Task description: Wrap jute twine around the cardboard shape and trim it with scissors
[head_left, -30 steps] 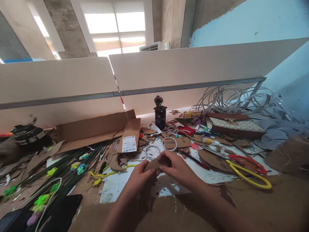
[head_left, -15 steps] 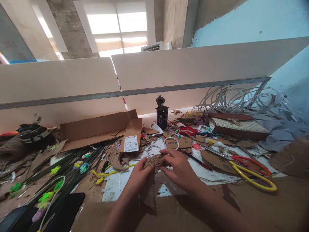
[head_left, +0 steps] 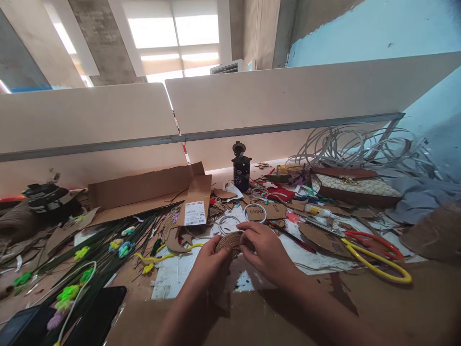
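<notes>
Between my hands is a curved brown piece wound in rows of twine [head_left: 230, 241]. My left hand [head_left: 210, 259] grips its left side, the thumb lying on the face of it. At its right edge, my right hand [head_left: 264, 247] pinches with thumb and fingers; exactly what the fingertips press is hidden. Just beyond my hands lie a silvery ring [head_left: 228, 224] and another pale ring [head_left: 265, 214] resting against printed cardboard [head_left: 275, 212]. A yellow fuzzy stem [head_left: 169, 256] lies left of my left hand.
Scissors with red and yellow handles [head_left: 382, 262] lie at the right. A dark bottle [head_left: 241, 174] stands open at the back, near a patterned handbag [head_left: 355, 187] and coiled tubing [head_left: 334, 149]. On the left are a cardboard box [head_left: 144, 192], fuzzy flowers [head_left: 126, 250] and a black phone [head_left: 99, 312].
The view has shifted very slightly. Both hands keep hold of the twine-wound piece, which has tilted a little; my right fingers remain at its right edge.
</notes>
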A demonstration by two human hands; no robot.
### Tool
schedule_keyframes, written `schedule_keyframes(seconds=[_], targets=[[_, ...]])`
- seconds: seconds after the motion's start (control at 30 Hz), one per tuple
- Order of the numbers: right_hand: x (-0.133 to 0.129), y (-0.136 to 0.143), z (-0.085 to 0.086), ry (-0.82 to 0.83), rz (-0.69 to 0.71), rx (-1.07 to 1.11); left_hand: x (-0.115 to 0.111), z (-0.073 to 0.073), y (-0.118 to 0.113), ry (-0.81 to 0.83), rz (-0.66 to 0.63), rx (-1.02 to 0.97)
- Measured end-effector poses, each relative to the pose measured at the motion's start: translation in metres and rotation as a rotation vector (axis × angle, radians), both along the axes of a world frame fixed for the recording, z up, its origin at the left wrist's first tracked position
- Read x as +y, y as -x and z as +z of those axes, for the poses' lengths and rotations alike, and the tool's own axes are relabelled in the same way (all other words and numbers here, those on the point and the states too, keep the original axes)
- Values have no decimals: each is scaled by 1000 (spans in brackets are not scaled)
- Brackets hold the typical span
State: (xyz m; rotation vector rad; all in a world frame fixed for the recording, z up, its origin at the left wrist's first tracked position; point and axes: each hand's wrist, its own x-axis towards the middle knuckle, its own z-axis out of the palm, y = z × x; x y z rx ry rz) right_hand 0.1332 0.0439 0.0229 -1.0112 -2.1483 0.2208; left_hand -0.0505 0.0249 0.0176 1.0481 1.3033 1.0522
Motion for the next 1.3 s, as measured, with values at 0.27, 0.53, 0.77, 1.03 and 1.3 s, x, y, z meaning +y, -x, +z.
schedule_keyframes(seconds=[0.27, 0.53, 0.77, 1.03, 1.3], targets=[[-1, 2, -1, -6, 21, -41, -2, 5, -3, -33, 0, -48], [-1, 2, -2, 15, 23, -56, -3, 6, -5, -38, 9, 29], [0, 1, -2, 72, 9, -45, -5, 7, -6, -72, -22, 45], [0, 1, -2, 88, 16, -23, -5, 9, -7, -1, -34, -33], [4, 0, 4, 314, 59, 179, -6, 9, -6, 0, -46, -64]])
